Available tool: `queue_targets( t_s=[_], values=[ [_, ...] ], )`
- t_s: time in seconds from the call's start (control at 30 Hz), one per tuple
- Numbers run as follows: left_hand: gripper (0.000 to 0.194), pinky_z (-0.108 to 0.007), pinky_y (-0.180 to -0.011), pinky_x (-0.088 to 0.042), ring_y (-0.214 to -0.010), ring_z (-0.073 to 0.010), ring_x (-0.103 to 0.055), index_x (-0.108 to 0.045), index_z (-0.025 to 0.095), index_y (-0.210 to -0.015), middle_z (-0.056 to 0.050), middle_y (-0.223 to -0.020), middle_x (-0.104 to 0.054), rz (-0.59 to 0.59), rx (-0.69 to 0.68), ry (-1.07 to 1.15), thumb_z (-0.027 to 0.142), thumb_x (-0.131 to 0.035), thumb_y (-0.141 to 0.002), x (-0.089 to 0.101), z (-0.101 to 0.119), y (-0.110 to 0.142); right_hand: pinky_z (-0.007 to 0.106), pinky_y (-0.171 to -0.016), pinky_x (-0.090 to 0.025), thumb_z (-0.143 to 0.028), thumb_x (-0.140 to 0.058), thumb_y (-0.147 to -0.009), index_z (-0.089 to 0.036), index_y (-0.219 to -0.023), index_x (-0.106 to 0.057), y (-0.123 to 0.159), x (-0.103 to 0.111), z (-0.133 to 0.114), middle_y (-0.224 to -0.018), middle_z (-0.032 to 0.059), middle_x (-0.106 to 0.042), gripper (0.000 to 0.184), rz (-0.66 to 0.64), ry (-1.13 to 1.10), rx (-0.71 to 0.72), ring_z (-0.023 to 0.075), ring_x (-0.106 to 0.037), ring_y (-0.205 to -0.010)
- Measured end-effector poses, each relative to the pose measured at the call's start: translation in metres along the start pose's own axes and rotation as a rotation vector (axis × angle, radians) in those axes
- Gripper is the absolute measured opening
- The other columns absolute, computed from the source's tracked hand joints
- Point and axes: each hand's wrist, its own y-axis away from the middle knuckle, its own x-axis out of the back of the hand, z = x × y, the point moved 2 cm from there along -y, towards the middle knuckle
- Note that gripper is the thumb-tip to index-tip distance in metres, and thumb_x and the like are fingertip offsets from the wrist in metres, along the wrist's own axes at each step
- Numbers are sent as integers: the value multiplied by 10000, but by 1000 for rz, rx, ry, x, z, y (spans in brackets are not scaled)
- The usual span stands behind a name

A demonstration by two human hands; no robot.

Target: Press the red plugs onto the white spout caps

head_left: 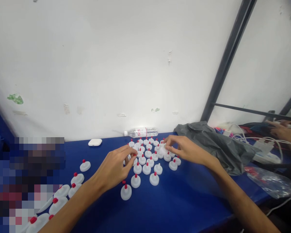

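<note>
Operator: Caps (145, 158) cluster on the blue surface (184, 200) between both hands. Left hand (113, 170)?

Technician: Palm down, fingers (132, 152) pinched on something small; what exactly cannot be told. Right hand (188, 150) is flat, fingers pinching one white cap (163, 150). Advice: grip each rim lightly, avoiding neighbouring caps.

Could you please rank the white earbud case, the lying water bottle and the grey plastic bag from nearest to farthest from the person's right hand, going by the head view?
From the right hand:
1. Grey plastic bag, just to its right, beside the wrist.
2. Water bottle, lying against the wall, behind and to the left.
3. Earbud case, far to the left, past the left hand.
</note>
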Motion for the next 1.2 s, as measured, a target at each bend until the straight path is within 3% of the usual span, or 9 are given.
queue_targets(
  t_s=[0.07, 0.17, 0.33, 0.53, 0.7, 1.03, 1.2],
  values=[
    [177, -305, -603, -468, -660, -139, -643, -698, 255, -1044, 7, -963, -733, 23, -16, -2, 251, -522, -1021, 0, 0, 1, 335, -739, -594, -411, -499, -1094, -231, -976, -587, 0, 3, -2, -1180, 112, -762, 232, 75, -38, -26, 238, -743, -1023],
    [175, -287, -563, -467, -649, -128, -652, -696, 252, -1051, 1, -986, -742, 63, -52, -6, 223, -525, -1023, -1, 1, 2, 357, -783, -598, -444, -498, -1100, -230, -1024, -562, -1, 2, -5, -1197, 123, -753, 236, 151, -63, -30, 237, -740, -1029],
    [158, -253, -527, -480, -706, -139, -711, -708, 234, -1070, -20, -992, -782, 156, -166, -26, 190, -562, -1029, -4, 9, 4, 349, -768, -543, -480, -550, -1082, -236, -1060, -598, -3, -12, -11, -989, 52, -729, 250, 197, -33, 70, 202, -687, -851],
    [168, -232, -705, -612, -878, -152, -795, -696, 257, -1151, -1, -1025, -832, 228, -367, -24, 202, -571, -1052, -18, 18, 9, 328, -669, -515, -711, -573, -992, -266, -947, -528, -1, -44, -26, -862, 23, -675, 449, 158, -3, 287, 192, -637, -727],
    [180, -227, -700, -636, -859, -149, -794, -685, 266, -1146, 10, -1006, -819, 184, -415, -30, 184, -556, -1052, -24, 26, 12, 306, -672, -493, -701, -515, -1021, -260, -919, -491, 2, -58, -37, -851, 14, -674, 453, 143, 11, 393, 171, -627, -711],
    [185, -232, -680, -641, -846, -149, -788, -668, 257, -1146, 13, -995, -804, 161, -420, -95, 177, -523, -1063, -24, 26, 10, 272, -617, -482, -613, -580, -1027, -268, -949, -517, 4, -57, -32, -877, 5, -706, 359, 136, -23, 366, 157, -667, -710],
    [189, -234, -585, -612, -801, -150, -796, -649, 233, -1160, 9, -972, -811, 200, -472, -189, 220, -473, -1091, -23, 27, 12, 273, -756, -581, -610, -612, -1001, -273, -992, -505, 2, -61, -37, -1030, 32, -737, 354, 156, -38, 432, 160, -724, -877]
  ],
)
